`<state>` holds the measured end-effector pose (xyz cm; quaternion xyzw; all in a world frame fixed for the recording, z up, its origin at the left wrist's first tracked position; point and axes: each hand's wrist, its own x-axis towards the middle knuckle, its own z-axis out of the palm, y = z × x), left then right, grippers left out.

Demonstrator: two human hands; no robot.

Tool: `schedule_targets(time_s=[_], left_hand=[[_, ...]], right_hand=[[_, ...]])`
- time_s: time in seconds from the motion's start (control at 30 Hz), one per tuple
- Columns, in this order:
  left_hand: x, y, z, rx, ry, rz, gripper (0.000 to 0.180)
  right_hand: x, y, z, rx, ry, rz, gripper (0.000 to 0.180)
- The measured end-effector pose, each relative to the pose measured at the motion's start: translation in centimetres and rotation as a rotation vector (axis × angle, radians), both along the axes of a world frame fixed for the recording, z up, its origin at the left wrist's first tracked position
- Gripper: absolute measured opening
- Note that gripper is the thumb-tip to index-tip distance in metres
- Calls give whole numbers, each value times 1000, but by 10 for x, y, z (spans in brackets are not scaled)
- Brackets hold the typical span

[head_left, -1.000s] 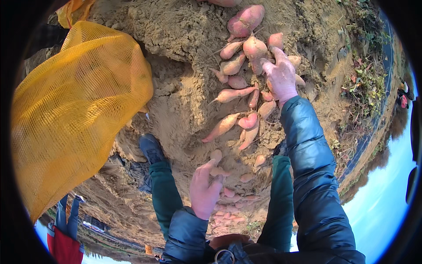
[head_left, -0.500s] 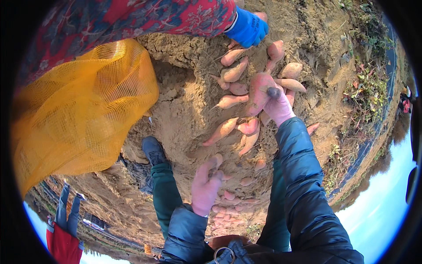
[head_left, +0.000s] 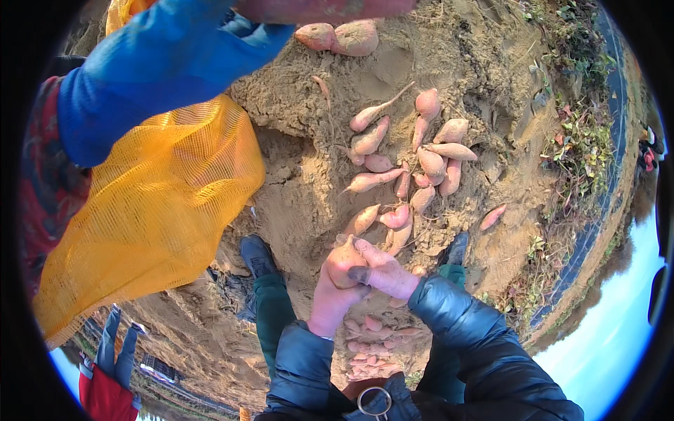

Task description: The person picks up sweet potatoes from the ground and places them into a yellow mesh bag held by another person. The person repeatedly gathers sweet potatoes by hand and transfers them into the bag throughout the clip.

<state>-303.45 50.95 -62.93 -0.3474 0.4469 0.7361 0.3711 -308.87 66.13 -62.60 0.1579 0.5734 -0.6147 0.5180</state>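
Observation:
My left hand (head_left: 333, 298) is wrapped round a plump sweet potato (head_left: 344, 261), held up in front of my legs. My right hand (head_left: 387, 272) is closed against the same sweet potato from the right, its thumb across the lower side and fingers near the top. On the soil just beyond my hands lie several loose sweet potatoes (head_left: 431, 163), some thin and tapered, some thick. Two sweet potatoes (head_left: 357, 38) rest end to end farther off. More of them (head_left: 368, 363) form a row between my feet, partly hidden by my hands and sleeves.
Another person's blue-gloved hand (head_left: 161, 67) reaches in at the upper left, close by, with a large reddish sweet potato (head_left: 323, 8) at the top edge. A yellow mesh sack (head_left: 168, 210) lies at the left. Green vines (head_left: 576, 158) and a dark strip (head_left: 586, 242) run along the right.
My right hand has come back toward me from the pile with a sweet potato, meeting my left hand. The blue-gloved hand has risen and moved left and nearer with a sweet potato.

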Motion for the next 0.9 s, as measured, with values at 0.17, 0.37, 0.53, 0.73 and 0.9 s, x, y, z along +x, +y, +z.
schedule_targets(time_s=[0.17, 0.37, 0.53, 0.73, 0.9], left_hand=[[6, -22, 2, -3, 67, 26, 75], [11, -72, 104, -69, -173, 86, 88], [-35, -126, 257, -551, 457, 116, 108], [-168, -207, 371, -1406, 1260, 90, 83], [-228, -250, 381, -1311, 955, 102, 72]], right_hand=[[4, 36, 25, 37, 48, 5, 59], [84, 96, 83, 369, -269, -306, 53], [57, 135, 86, 580, 16, 87, 51], [-37, 103, 57, 628, 195, 101, 51], [-66, 80, 58, 582, 281, 132, 54]])
